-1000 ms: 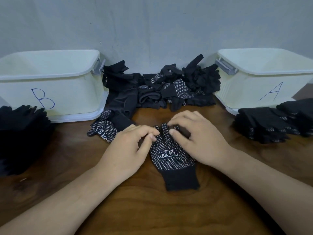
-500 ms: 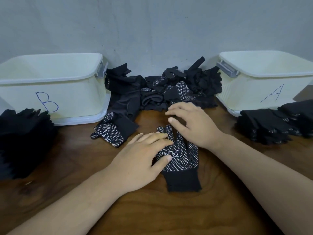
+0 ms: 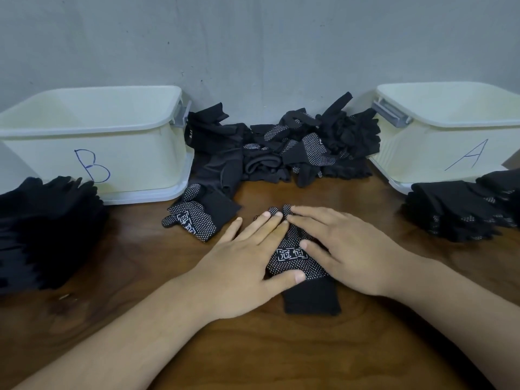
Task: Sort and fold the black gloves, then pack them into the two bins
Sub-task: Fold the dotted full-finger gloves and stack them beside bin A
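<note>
The dotted black glove (image 3: 292, 258) lies flat, palm side up, on the near middle of the counter (image 3: 281, 356), cuff toward the person. The left hand (image 3: 247, 257) and right hand (image 3: 343, 249) both press on it with straight, spread fingers. A loose glove pile (image 3: 281, 147) sits far between bin B (image 3: 135, 159) on the left and bin A (image 3: 422, 153) on the right
</note>
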